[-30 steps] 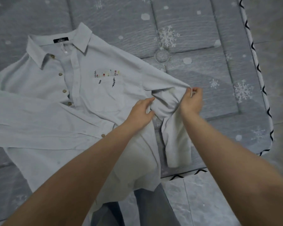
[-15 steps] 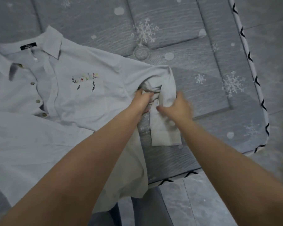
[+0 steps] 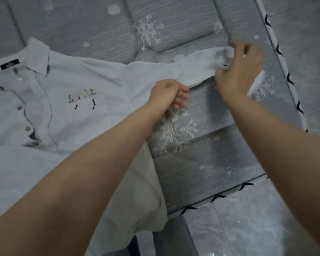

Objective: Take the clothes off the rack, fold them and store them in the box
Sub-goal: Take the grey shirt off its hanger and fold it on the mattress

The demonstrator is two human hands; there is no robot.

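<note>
A pale blue shirt (image 3: 67, 115) lies spread front-up on a grey quilted mat (image 3: 201, 159) printed with white snowflakes, and everything here is placed against that shirt. At its upper left, the collar (image 3: 38, 58) lies open with a black label (image 3: 9, 64) inside it. Below the collar a row of small buttons (image 3: 27, 128) runs down the placket. To the right of the buttons, on the chest, sits a small embroidery of flowers and sprigs (image 3: 83, 97). The shirt's lower hem hangs over the near edge of the mat.

At the shirt's right side seam, just under the armpit, the left hand (image 3: 169, 95) is clenched on a fold of the cloth, fingers curled under. From the shoulder, the sleeve (image 3: 174, 71) stretches out to the right across the mat. At its far end the right hand (image 3: 238, 71), blurred, grips the cuff area; a white strip of cuff (image 3: 256, 83) shows past the hand. Beyond the sleeve end, the mat's white border with black chevrons (image 3: 283, 65) runs along a grey tiled floor (image 3: 248, 224).
</note>
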